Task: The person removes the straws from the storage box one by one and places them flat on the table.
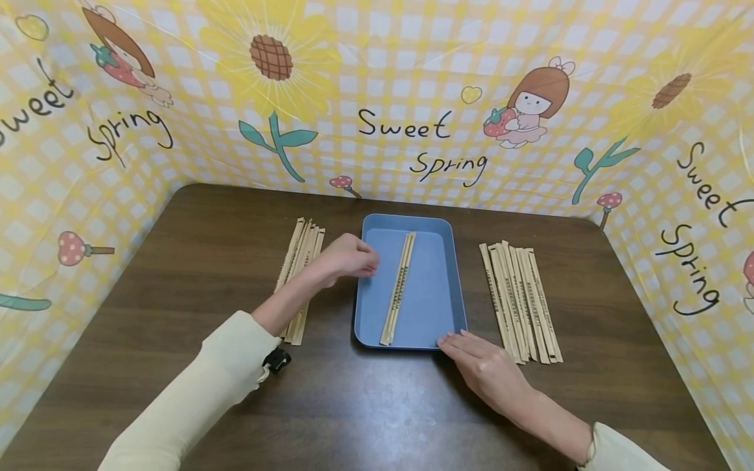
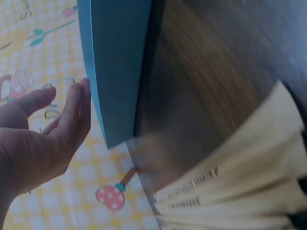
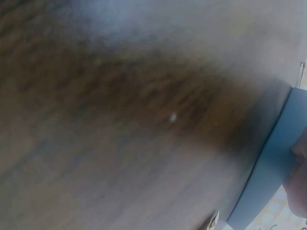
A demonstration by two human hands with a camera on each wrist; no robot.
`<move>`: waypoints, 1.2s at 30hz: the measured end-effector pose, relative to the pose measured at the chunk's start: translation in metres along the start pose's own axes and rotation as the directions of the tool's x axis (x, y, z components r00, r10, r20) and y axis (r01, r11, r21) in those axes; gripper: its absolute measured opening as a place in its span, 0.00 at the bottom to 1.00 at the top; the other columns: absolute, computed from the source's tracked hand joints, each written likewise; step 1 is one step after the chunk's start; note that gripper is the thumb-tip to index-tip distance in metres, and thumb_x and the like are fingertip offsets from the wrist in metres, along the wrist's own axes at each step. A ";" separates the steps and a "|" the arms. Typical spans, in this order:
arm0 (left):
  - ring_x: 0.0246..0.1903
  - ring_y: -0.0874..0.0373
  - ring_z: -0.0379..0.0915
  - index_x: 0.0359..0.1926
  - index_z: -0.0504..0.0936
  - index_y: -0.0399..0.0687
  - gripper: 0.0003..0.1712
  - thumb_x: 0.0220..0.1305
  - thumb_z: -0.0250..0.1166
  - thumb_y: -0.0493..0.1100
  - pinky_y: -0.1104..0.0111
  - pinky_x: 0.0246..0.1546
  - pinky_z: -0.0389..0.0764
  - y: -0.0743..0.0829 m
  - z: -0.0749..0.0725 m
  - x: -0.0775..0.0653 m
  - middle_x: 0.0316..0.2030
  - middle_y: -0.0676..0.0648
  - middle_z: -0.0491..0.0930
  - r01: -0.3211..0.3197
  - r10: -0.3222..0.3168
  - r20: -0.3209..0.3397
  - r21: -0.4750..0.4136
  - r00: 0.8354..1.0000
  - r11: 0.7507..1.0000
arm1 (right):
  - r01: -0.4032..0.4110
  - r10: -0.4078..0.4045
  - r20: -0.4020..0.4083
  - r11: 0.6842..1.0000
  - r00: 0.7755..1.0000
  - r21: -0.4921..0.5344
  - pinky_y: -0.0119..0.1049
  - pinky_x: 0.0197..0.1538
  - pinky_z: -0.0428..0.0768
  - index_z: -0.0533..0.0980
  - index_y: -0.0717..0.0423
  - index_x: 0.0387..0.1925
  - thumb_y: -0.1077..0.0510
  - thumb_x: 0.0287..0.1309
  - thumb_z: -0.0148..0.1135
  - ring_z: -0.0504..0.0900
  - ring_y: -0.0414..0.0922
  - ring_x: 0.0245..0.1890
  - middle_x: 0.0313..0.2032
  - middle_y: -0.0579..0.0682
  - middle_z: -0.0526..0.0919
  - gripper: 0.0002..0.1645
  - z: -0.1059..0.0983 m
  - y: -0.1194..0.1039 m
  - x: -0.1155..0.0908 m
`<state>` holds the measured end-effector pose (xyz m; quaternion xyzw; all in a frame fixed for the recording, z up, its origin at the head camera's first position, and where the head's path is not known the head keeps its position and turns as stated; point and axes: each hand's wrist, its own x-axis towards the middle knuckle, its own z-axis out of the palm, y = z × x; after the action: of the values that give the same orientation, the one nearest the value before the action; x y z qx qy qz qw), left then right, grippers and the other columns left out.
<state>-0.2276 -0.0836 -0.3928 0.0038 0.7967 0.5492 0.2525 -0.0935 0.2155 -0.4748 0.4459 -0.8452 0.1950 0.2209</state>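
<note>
A blue rectangular tray [image 1: 432,281] lies on the table with a couple of slim, paper-wrapped sticks [image 1: 398,288] slanting lengthwise inside it. My left hand [image 1: 351,255] hovers at the tray's left rim, its fingers loosely bent and nothing between them. In the left wrist view the thumb of that hand [image 2: 45,139] stands apart from the fingers, beside the tray's outer wall [image 2: 117,72]. With extended fingers, my right hand [image 1: 485,366] touches the tray's near right corner. Only a bit of this hand [image 3: 297,187] shows in the right wrist view, against the tray's wall [image 3: 273,163].
Left of the tray, a bundle of similar wrapped sticks [image 1: 306,252] lies partly hidden beneath the left forearm. Another bundle [image 1: 521,301] is fanned out to the right. A yellow checked cloth [image 1: 406,85] walls the dark wooden table [image 1: 377,405] at the back and sides.
</note>
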 end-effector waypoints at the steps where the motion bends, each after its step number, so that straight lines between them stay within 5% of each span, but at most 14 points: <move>1: 0.43 0.53 0.82 0.53 0.81 0.28 0.17 0.67 0.59 0.34 0.62 0.50 0.83 0.001 0.004 0.001 0.49 0.35 0.80 -0.002 0.003 -0.011 0.024 1.000 1.000 | 0.003 -0.003 -0.004 1.000 1.000 -0.001 0.47 0.53 0.82 0.84 0.65 0.46 0.58 0.78 0.39 0.86 0.51 0.45 0.45 0.57 0.87 0.26 0.000 0.000 0.000; 11: 0.30 0.59 0.80 0.43 0.88 0.35 0.12 0.64 0.61 0.35 0.73 0.29 0.79 -0.008 0.041 0.015 0.36 0.44 0.85 -0.042 0.059 -0.079 0.203 0.995 0.978 | 0.008 -0.008 -0.003 1.000 1.000 -0.001 0.47 0.53 0.82 0.84 0.64 0.46 0.57 0.78 0.39 0.86 0.51 0.46 0.45 0.56 0.87 0.26 0.002 0.000 0.000; 14: 0.17 0.63 0.68 0.27 0.86 0.36 0.11 0.63 0.60 0.34 0.74 0.17 0.66 -0.013 0.047 0.018 0.21 0.48 0.79 -0.059 0.080 -0.082 0.232 0.993 0.971 | 0.010 -0.010 0.000 1.000 1.000 0.006 0.47 0.53 0.82 0.84 0.64 0.46 0.57 0.78 0.39 0.86 0.51 0.46 0.45 0.56 0.87 0.26 0.002 0.000 0.000; 18: 0.12 0.63 0.48 0.09 0.69 0.45 0.23 0.60 0.59 0.31 0.73 0.14 0.49 -0.017 0.052 0.023 0.09 0.52 0.62 -0.080 0.106 -0.085 0.272 0.991 0.959 | 0.012 -0.012 -0.002 1.000 1.000 0.003 0.46 0.53 0.82 0.84 0.64 0.46 0.57 0.78 0.39 0.86 0.51 0.46 0.45 0.56 0.87 0.26 0.002 0.000 0.000; 29: 0.08 0.64 0.52 0.07 0.66 0.49 0.26 0.57 0.63 0.29 0.75 0.09 0.53 -0.018 0.065 0.031 0.07 0.55 0.58 -0.158 0.214 -0.099 0.401 0.972 0.902 | 0.011 -0.010 -0.008 1.000 1.000 0.017 0.47 0.53 0.82 0.84 0.65 0.46 0.58 0.78 0.39 0.86 0.51 0.46 0.45 0.57 0.87 0.26 -0.001 0.000 0.000; 36: 0.07 0.65 0.49 0.06 0.63 0.50 0.28 0.55 0.66 0.30 0.75 0.08 0.52 -0.015 0.069 0.035 0.05 0.55 0.55 -0.141 0.202 -0.091 0.452 0.975 0.881 | 0.011 -0.011 -0.010 1.000 1.000 0.015 0.47 0.54 0.82 0.84 0.65 0.46 0.58 0.78 0.39 0.86 0.51 0.46 0.45 0.56 0.87 0.26 -0.001 0.001 0.000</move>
<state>-0.2264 -0.0196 -0.4386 0.0945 0.9123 0.3728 0.1407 -0.0940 0.2159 -0.4742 0.4512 -0.8402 0.2024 0.2226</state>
